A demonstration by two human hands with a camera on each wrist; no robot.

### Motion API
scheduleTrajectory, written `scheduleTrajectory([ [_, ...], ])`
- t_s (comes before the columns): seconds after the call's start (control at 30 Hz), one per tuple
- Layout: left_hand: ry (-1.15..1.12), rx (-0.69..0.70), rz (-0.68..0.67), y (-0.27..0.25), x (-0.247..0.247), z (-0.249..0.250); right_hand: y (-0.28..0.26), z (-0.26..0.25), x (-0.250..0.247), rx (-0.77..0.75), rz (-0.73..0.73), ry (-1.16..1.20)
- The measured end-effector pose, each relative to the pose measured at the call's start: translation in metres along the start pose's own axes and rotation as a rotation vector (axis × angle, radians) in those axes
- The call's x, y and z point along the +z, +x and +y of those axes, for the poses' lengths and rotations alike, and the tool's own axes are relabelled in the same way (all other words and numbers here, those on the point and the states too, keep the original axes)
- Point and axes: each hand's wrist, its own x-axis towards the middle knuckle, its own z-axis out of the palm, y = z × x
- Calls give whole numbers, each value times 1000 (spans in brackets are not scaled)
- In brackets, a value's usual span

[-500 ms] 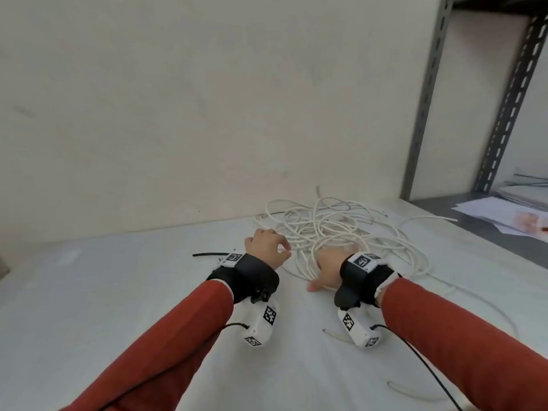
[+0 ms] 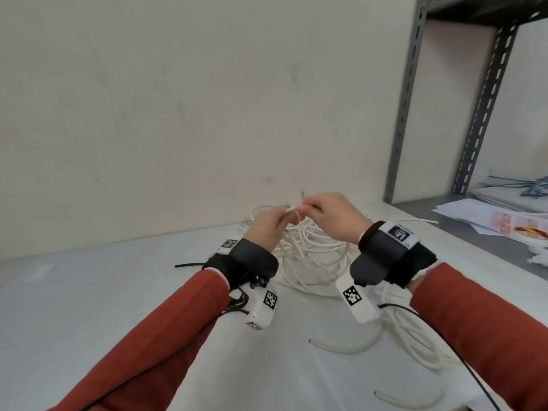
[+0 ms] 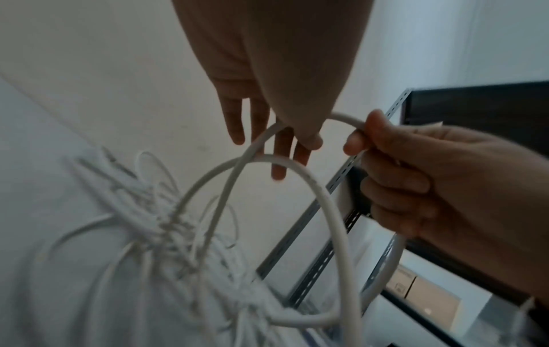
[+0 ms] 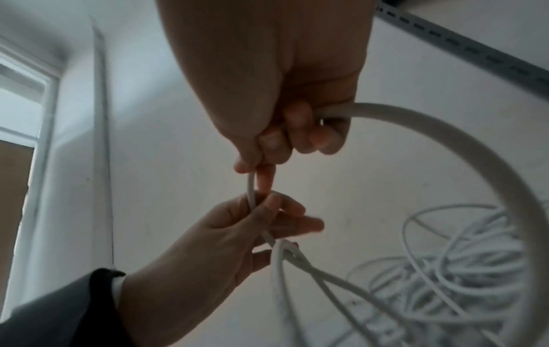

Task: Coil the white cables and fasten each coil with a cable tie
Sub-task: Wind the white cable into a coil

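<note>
Lifted from the table (image 2: pixel 89 307) since the earlier frame, the left hand (image 2: pixel 265 229) and right hand (image 2: pixel 335 218) are each closed around 1 white cable (image 2: pixel 289 207) held above the tangle (image 2: pixel 314 256), where even, untwisted loops should be gathered

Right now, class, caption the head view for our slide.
The left hand and right hand hold a white cable above the tangled pile on the table.

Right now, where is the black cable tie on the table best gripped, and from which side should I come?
Pinch its free left end from above. The black cable tie lies flat on the table, its right end hidden behind the left wristband; the left hand, now holding white cable, is nearest.
</note>
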Motion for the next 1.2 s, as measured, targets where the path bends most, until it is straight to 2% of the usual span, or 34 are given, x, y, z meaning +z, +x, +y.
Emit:
scheduleTrajectory([
  [0.1, -95, -50, 105, 17, -23, 16, 4, -8, -26, 40, 83, 224],
  [0.23, -209, -102, 299, 31, -68, 29, 1, -11, -50, 112, 109, 616],
  [0.43, -343, -146, 384, 29, -119, 44, -6, -8, -56, 95, 153, 698],
  [0.57, -396, -173, 334, 20, -142, 62, -3, -21, -48, 0, 174, 788],
  [0.67, -409, -203, 287, 14, -165, 75, 2, -40, -48, -83, 113, 951],
  [0.8, -189, -171, 276, -3, -196, 77, 12, -71, -48, -91, -11, 1268],
  [0.93, -1, -176, 252, -32, -234, 62, 19, -93, -44, -86, -91, 1345],
  [1.07, -25, -298, 167, -69, -260, 37, 24, -108, -33, -74, -156, 1493],
  [1.2, -135, -400, 205, -106, -264, 1, 31, -119, -28, -34, -130, 1773],
])
